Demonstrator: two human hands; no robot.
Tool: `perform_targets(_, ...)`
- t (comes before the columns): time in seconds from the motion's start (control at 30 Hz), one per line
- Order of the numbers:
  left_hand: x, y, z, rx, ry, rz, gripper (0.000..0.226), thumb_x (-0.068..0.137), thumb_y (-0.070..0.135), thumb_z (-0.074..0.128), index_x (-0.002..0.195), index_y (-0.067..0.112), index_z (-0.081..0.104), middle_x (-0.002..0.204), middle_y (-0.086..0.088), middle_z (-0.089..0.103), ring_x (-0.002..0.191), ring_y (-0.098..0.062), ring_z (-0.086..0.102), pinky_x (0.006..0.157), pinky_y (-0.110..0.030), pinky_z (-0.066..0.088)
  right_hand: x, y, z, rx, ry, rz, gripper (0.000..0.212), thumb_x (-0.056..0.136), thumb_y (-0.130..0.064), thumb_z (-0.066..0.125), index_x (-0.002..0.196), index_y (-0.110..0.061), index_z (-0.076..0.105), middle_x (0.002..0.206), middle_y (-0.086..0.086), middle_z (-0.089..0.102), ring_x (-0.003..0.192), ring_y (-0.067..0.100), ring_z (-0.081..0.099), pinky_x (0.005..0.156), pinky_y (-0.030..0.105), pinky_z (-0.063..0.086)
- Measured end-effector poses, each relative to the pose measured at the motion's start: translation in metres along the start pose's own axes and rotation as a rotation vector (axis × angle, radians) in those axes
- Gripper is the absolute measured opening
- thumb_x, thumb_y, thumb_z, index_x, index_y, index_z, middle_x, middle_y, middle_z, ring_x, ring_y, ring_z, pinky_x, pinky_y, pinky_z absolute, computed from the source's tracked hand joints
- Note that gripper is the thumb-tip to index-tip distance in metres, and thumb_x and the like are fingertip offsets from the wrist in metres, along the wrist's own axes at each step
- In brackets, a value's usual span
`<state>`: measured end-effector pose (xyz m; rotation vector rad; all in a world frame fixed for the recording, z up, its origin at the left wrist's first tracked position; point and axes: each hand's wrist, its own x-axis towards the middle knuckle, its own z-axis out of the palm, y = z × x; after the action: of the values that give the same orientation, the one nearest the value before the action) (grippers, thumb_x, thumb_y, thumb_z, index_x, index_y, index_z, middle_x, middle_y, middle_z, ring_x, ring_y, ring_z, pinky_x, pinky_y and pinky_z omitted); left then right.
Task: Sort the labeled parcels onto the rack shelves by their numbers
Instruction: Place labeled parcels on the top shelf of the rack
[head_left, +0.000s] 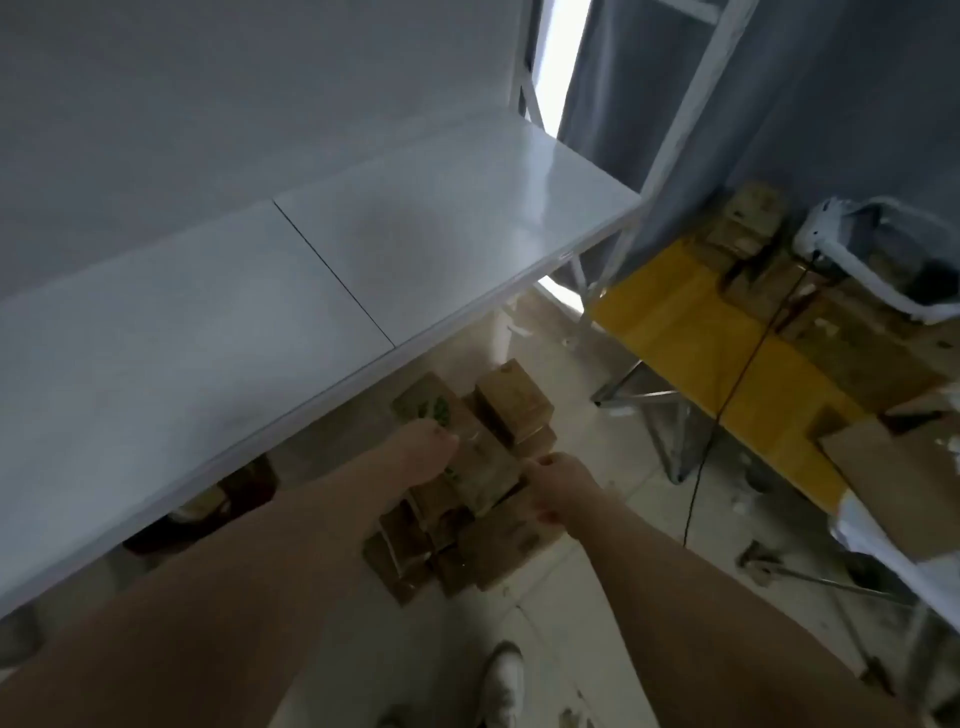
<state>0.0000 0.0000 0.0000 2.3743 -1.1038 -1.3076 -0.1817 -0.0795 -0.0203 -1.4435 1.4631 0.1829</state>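
Head view: a brown parcel tops a heap of parcels on the floor. The person's right hand curls round its right edge. The left hand lies against the opposite side, fingers hidden, grip unclear. Both hands flank it, probably to lift it level. Just above the hands is the white rack shelf.

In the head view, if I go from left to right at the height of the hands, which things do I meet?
White rack shelf → left hand → cardboard parcel between the hands → right hand → black cable → yellow sheet → flat cardboard piece.
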Motion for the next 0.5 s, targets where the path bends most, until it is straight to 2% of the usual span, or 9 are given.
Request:
perform_targets(0.07, 0.029, -0.008, 0.008, -0.026, 0.014, -0.03, 0.037, 0.105, 0.036, 0.038, 0.112, 0.003, 0.056, 0.103, -0.012, 0.06, 0.103, -0.027, 0.057, 0.081, -0.027, 0.039, 0.03, 0.006, 0.008, -0.029, 0.018, 0.038, 0.026, 0.099, -0.035, 0.05, 0.109, -0.011, 0.056, 0.11, 0.011, 0.063, 0.102, 0.027, 0.065, 0.091, 0.041, 0.057)
perform_targets(0.1, 0.047, -0.016, 0.013, -0.062, 0.02, -0.067, 0.045, 0.104, 0.039, 0.039, 0.126, 0.001, 0.051, 0.116, -0.015, 0.059, 0.11, -0.029, 0.056, 0.084, -0.028, 0.041, 0.047, 0.013, 0.013, -0.027, 0.008, 0.059, 0.028, 0.099, -0.036, 0.051, 0.11, -0.011, 0.056, 0.11, 0.01, 0.062, 0.1, 0.025, 0.064, 0.09, 0.038, 0.057)
perform_targets(0.17, 0.084, -0.034, 0.022, -0.114, 0.039, -0.122, 0.06, 0.103, 0.044, 0.037, 0.149, 0.006, 0.031, 0.147, -0.017, 0.043, 0.131, -0.032, 0.045, 0.104, -0.038, 0.041, 0.081, 0.028, 0.027, 0.055, -0.028, 0.114, 0.033, 0.097, -0.038, 0.054, 0.111, -0.009, 0.061, 0.108, 0.01, 0.064, 0.097, 0.026, 0.064, 0.09, 0.041, 0.057)
perform_targets(0.2, 0.103, -0.044, 0.025, -0.128, 0.054, -0.15, 0.066, 0.103, 0.047, 0.035, 0.155, 0.009, 0.02, 0.156, -0.016, 0.03, 0.14, -0.034, 0.035, 0.113, -0.042, 0.033, 0.096, 0.036, 0.036, 0.087, -0.031, 0.118, 0.032, 0.096, -0.04, 0.055, 0.106, -0.01, 0.062, 0.107, 0.012, 0.066, 0.098, 0.029, 0.066, 0.091, 0.046, 0.057)
perform_targets(0.27, 0.14, -0.061, 0.027, -0.133, 0.124, -0.192, 0.072, 0.102, 0.052, 0.032, 0.158, 0.016, 0.006, 0.164, -0.013, 0.009, 0.149, -0.035, 0.015, 0.12, -0.047, 0.02, 0.127, 0.051, 0.049, 0.13, -0.012, 0.109, 0.033, 0.097, -0.043, 0.054, 0.106, -0.013, 0.061, 0.111, 0.016, 0.066, 0.102, 0.035, 0.066, 0.091, 0.051, 0.056)
perform_targets(0.37, 0.195, -0.089, 0.03, -0.088, 0.221, -0.187, 0.073, 0.101, 0.055, 0.027, 0.157, 0.02, -0.004, 0.165, -0.006, -0.011, 0.151, -0.033, -0.006, 0.121, -0.054, 0.008, 0.172, 0.069, 0.069, 0.345, -0.008, 0.206, 0.059, 0.092, -0.054, 0.057, 0.131, -0.01, 0.054, 0.13, 0.014, 0.06, 0.115, 0.036, 0.061, 0.096, 0.049, 0.053)
perform_targets(0.4, 0.206, -0.093, 0.03, -0.081, 0.243, -0.186, 0.072, 0.102, 0.055, 0.027, 0.157, 0.022, -0.005, 0.164, -0.005, -0.013, 0.151, -0.033, -0.008, 0.12, -0.055, 0.006, 0.183, 0.074, 0.074, 0.424, -0.019, 0.241, 0.068, 0.09, -0.061, 0.058, 0.136, -0.012, 0.05, 0.135, 0.012, 0.056, 0.116, 0.036, 0.059, 0.093, 0.049, 0.054)
perform_targets(0.43, 0.219, -0.101, 0.031, -0.083, 0.255, -0.188, 0.071, 0.102, 0.053, 0.027, 0.157, 0.022, -0.007, 0.164, -0.005, -0.014, 0.15, -0.033, -0.008, 0.12, -0.054, 0.005, 0.193, 0.078, 0.08, 0.487, -0.037, 0.28, 0.078, 0.085, -0.068, 0.059, 0.14, -0.015, 0.046, 0.139, 0.012, 0.053, 0.113, 0.035, 0.059, 0.083, 0.048, 0.057)
perform_targets(0.5, 0.239, -0.113, 0.033, -0.132, 0.238, -0.204, 0.07, 0.103, 0.051, 0.028, 0.157, 0.024, -0.008, 0.165, -0.006, -0.008, 0.151, -0.035, 0.001, 0.121, -0.05, 0.009, 0.213, 0.088, 0.093, 0.612, -0.047, 0.348, 0.098, 0.064, -0.081, 0.068, 0.137, -0.02, 0.046, 0.136, 0.014, 0.053, 0.101, 0.034, 0.06, 0.057, 0.04, 0.057)
